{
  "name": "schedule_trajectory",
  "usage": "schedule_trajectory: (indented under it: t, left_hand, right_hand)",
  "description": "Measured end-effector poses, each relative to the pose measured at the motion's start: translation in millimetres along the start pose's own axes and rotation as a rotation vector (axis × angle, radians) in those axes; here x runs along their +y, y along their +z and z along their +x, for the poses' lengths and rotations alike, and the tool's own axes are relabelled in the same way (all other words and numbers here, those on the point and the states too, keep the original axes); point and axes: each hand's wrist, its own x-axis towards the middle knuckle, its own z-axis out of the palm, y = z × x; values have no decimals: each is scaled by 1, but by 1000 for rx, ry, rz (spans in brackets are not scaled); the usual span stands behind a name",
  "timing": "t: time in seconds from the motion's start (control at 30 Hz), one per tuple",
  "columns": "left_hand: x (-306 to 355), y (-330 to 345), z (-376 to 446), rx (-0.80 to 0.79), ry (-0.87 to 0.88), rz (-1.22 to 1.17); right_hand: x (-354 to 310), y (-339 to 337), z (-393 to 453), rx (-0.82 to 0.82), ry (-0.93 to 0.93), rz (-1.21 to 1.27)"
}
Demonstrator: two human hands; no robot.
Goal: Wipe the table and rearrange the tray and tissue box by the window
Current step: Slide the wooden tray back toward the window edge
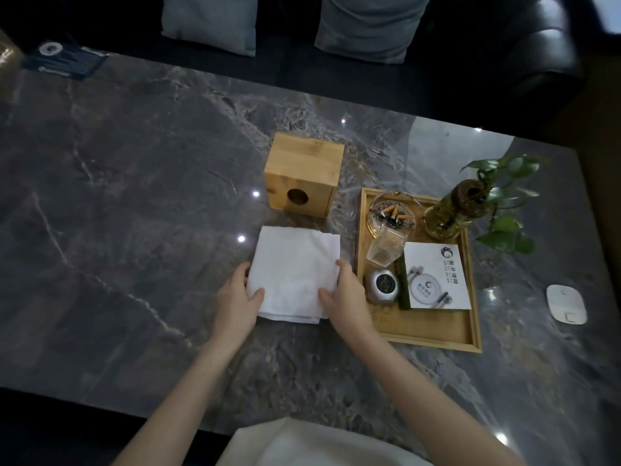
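Observation:
A folded white cloth point(294, 275) lies flat on the dark marble table point(134, 196). My left hand point(237, 302) grips its left edge and my right hand point(346, 292) grips its right edge, thumbs on top. Just beyond the cloth stands a wooden tissue box point(304, 173) with a round hole in its near face. To the right of the cloth sits a wooden tray point(433, 334), close beside my right hand.
The tray holds a glass ashtray point(393, 210) with cigarette butts, a clear jar point(386, 248), a round metal bell point(383, 285), a white card point(437, 277) and a plant vase point(450, 213). A white pad point(566, 304) lies far right. A dark sofa with cushions point(369, 25) lines the far side.

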Motion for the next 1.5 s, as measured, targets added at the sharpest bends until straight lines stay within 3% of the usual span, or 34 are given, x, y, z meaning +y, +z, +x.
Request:
schedule_trajectory:
  t: [0.17, 0.27, 0.37, 0.53, 0.7, 0.87, 1.03, 1.27, 1.5]
  left_hand:
    - [-13, 20, -20, 36, 155, 347]
    - [-23, 26, -27, 7, 180, 516]
    - [-20, 25, -30, -39, 141, 534]
    - [15, 24, -34, 21, 215, 433]
    - [67, 39, -40, -80, 314, 277]
    - [108, 65, -29, -132, 326, 298]
    - [116, 103, -15, 4, 303, 69]
    - [110, 132, 4, -85, 278, 187]
    - [117, 131, 9, -86, 225, 189]
  right_hand:
    - [12, 15, -17, 98, -262, -480]
    - [21, 20, -23, -4, -336, -640]
    - [27, 16, -27, -61, -367, -705]
    - [20, -17, -37, -114, -417, -500]
    - [22, -80, -47, -41, -380, -339]
    - [56, -142, -48, 304, -245, -108]
    - [114, -167, -34, 604, 17, 86]
    - [164, -157, -12, 380, 148, -241]
    - [164, -148, -13, 357, 118, -271]
